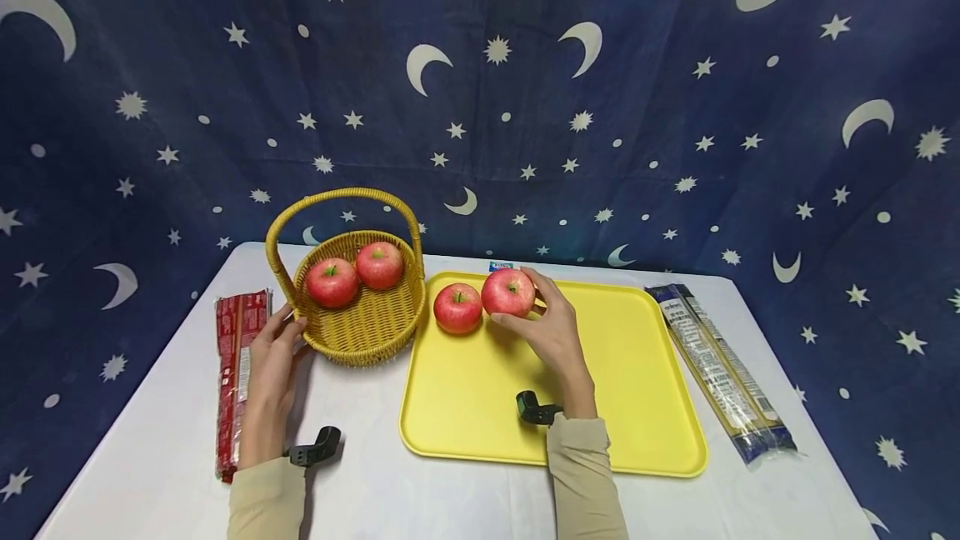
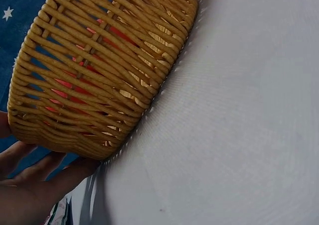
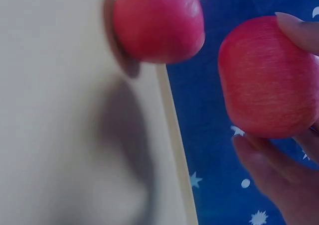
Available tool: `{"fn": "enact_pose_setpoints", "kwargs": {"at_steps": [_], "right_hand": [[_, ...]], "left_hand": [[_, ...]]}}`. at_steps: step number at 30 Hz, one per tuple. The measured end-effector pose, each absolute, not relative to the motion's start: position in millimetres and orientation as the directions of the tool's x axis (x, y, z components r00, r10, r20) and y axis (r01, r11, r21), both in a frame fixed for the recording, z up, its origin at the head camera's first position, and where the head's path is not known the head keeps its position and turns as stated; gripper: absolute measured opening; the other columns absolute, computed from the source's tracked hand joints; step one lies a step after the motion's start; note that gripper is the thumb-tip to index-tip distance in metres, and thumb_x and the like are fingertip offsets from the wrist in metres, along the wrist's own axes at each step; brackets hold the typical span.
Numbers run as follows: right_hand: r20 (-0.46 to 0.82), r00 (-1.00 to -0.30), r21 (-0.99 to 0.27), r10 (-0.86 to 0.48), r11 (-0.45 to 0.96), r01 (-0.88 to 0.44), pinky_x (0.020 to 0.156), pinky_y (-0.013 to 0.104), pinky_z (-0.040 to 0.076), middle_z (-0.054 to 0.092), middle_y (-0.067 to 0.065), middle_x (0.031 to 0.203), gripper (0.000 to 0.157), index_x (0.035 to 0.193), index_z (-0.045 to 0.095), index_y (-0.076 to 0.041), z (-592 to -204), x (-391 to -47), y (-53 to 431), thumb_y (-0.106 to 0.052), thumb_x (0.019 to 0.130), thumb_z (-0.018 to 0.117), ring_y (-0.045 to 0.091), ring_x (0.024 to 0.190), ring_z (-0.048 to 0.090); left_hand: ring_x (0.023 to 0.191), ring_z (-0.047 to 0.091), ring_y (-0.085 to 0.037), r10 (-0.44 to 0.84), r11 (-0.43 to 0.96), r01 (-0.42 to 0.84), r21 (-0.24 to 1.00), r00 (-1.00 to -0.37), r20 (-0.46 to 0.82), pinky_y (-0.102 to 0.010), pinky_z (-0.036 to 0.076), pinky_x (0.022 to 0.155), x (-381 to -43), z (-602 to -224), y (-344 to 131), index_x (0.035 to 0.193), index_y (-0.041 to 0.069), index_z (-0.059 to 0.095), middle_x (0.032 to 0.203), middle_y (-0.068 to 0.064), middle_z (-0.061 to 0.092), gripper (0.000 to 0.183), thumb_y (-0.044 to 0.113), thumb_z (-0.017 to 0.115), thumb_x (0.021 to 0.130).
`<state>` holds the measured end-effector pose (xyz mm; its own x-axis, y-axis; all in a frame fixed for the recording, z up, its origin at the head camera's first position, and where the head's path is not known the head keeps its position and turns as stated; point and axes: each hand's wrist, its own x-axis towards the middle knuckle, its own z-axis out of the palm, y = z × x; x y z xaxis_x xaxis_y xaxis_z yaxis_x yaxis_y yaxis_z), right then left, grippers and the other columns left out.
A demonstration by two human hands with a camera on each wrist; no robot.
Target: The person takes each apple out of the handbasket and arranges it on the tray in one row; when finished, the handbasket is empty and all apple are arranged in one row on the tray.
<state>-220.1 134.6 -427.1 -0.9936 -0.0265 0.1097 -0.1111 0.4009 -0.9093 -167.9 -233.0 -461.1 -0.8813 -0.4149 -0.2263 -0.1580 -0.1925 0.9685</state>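
A yellow wicker basket with a tall arched handle stands at the left, with two red apples inside. My left hand grips its left side near the rim; in the left wrist view the fingers lie against the woven wall. Above the yellow tray, my right hand holds a red apple between thumb and fingers. In the right wrist view that held apple is raised off the tray. Another red apple rests on the tray's upper left, just left of the held one.
Left of the basket lies a red plastic packet, partly behind my left forearm. A long clear-and-blue noodle-like packet lies right of the tray. Behind the white table hangs a dark blue curtain with moons and stars.
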Motion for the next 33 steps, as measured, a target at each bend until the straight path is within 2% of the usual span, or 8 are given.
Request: {"fn": "enact_pose_setpoints", "kwargs": {"at_steps": [7,13,19,26,33], "right_hand": [[0.089,-0.996,-0.866,-0.016,0.493,-0.086,0.101,0.049,0.056,0.059,0.008,0.144,0.083,0.147,0.055,-0.014,-439.1,-224.3,138.1,-0.024,0.074,0.093,0.03,0.126,0.056],[0.031,-1.0,-0.846,0.0,0.532,-0.026,0.107,0.053,0.052,0.057,0.012,0.146,0.083,0.148,0.053,-0.012,-449.2,-226.4,140.3,-0.022,0.075,0.092,0.034,0.131,0.053],[0.04,-0.999,-0.836,-0.008,0.547,-0.038,0.11,0.054,0.049,0.058,0.015,0.144,0.083,0.147,0.053,-0.008,-459.5,-228.3,142.9,-0.019,0.075,0.092,0.035,0.131,0.054],[0.019,-1.0,-0.817,-0.023,0.577,-0.029,0.11,0.057,0.047,0.055,0.019,0.144,0.085,0.148,0.051,-0.004,-463.7,-228.1,138.9,-0.019,0.074,0.091,0.04,0.131,0.052],[-0.042,-0.999,-0.806,-0.023,0.591,0.02,0.111,0.061,0.045,0.051,0.021,0.148,0.089,0.152,0.044,-0.006,-462.7,-226.9,139.0,-0.019,0.076,0.088,0.041,0.134,0.049]], "left_hand": [[0.127,0.049,-0.014,-0.415,-0.182,-0.151,0.972,-0.884,-0.215,-0.014,0.05,0.091,-168.3,-460.6,-233.8,0.162,0.013,0.034,0.16,-0.012,0.037,0.056,0.021,0.049,0.108],[0.13,0.047,-0.017,-0.409,-0.171,-0.152,0.973,-0.888,-0.211,-0.013,0.05,0.091,-167.4,-461.0,-233.7,0.163,0.011,0.031,0.16,-0.013,0.035,0.058,0.02,0.047,0.108],[0.136,0.044,-0.02,-0.402,-0.162,-0.15,0.975,-0.892,-0.204,-0.014,0.049,0.094,-164.6,-463.2,-233.8,0.163,0.012,0.03,0.161,-0.012,0.035,0.057,0.02,0.046,0.109],[0.134,0.046,-0.018,-0.407,-0.164,-0.162,0.973,-0.888,-0.216,-0.013,0.049,0.092,-164.7,-463.3,-236.3,0.163,0.013,0.031,0.16,-0.011,0.036,0.057,0.021,0.046,0.109],[0.131,0.048,-0.019,-0.404,-0.163,-0.148,0.976,-0.892,-0.202,-0.011,0.05,0.088,-164.2,-464.0,-233.7,0.163,0.011,0.031,0.159,-0.013,0.037,0.057,0.02,0.047,0.108]]}}
